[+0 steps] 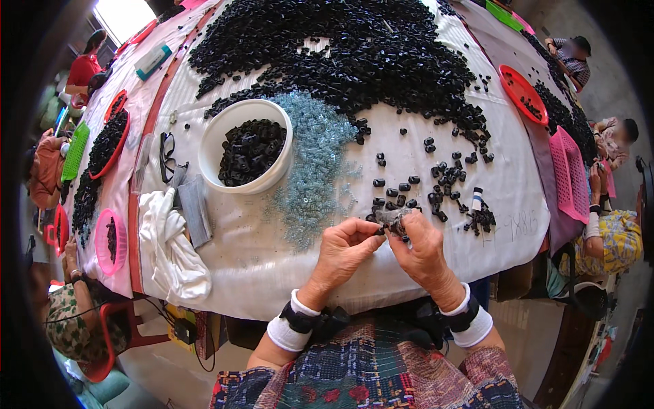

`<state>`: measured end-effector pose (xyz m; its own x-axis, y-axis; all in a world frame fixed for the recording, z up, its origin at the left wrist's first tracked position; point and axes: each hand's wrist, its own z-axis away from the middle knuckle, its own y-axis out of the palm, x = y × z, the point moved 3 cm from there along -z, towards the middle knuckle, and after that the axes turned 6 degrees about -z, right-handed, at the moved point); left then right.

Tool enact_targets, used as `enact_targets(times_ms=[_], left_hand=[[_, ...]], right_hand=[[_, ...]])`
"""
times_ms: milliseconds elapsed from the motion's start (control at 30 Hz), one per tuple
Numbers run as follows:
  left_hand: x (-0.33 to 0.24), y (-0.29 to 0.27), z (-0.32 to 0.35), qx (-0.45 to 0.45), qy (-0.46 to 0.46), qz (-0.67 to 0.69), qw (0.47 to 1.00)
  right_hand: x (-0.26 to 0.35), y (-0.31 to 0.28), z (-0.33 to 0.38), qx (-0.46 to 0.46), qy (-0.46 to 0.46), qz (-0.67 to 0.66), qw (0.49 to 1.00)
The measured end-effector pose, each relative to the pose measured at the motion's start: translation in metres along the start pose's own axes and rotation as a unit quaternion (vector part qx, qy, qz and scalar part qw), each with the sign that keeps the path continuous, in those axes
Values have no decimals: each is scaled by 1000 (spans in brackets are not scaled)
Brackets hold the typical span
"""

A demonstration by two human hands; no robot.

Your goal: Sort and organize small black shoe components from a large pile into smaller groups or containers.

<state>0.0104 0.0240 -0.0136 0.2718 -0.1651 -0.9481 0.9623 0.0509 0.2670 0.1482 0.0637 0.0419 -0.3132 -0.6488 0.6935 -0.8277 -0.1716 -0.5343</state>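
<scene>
My left hand [346, 251] and my right hand [424, 247] meet over the near part of the white-covered table, fingertips almost touching. The left thumb and forefinger are pinched at a tiny black part. Curled fingers of the right hand close on a translucent grey piece [391, 217]; its exact shape is hard to make out. Just beyond the fingers lie several small black plastic parts [392, 193], with a looser group [446, 177] to the right. A spread of small clear bluish plastic pieces [306, 177] lies to the left, beside a white bucket [209, 153] holding black parts.
A huge heap of black parts [354, 54] covers the far table. Left of the bucket are eyeglasses [165, 158], a white cloth [170, 249] and a grey cloth [195, 211]. Other people sit along both sides, near a red tray [507, 73] and a pink basket [569, 177].
</scene>
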Motion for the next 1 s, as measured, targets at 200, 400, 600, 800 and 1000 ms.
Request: enact_targets(times_ms=[200, 400, 600, 800, 1000], left_hand=[[1, 0, 0, 10, 2, -22, 1000], [1, 0, -1, 11, -1, -16, 1000], [1, -1, 1, 31, 9, -48, 998], [4, -1, 0, 29, -3, -20, 999], [7, -1, 0, 18, 15, -24, 999]], right_hand=[[-3, 3, 2, -39, 16, -15, 999], [1, 5, 5, -38, 10, -9, 999], [5, 0, 5, 20, -14, 13, 1000], [2, 4, 5, 0, 17, 13, 1000], [-12, 9, 8, -48, 175, -76, 980]])
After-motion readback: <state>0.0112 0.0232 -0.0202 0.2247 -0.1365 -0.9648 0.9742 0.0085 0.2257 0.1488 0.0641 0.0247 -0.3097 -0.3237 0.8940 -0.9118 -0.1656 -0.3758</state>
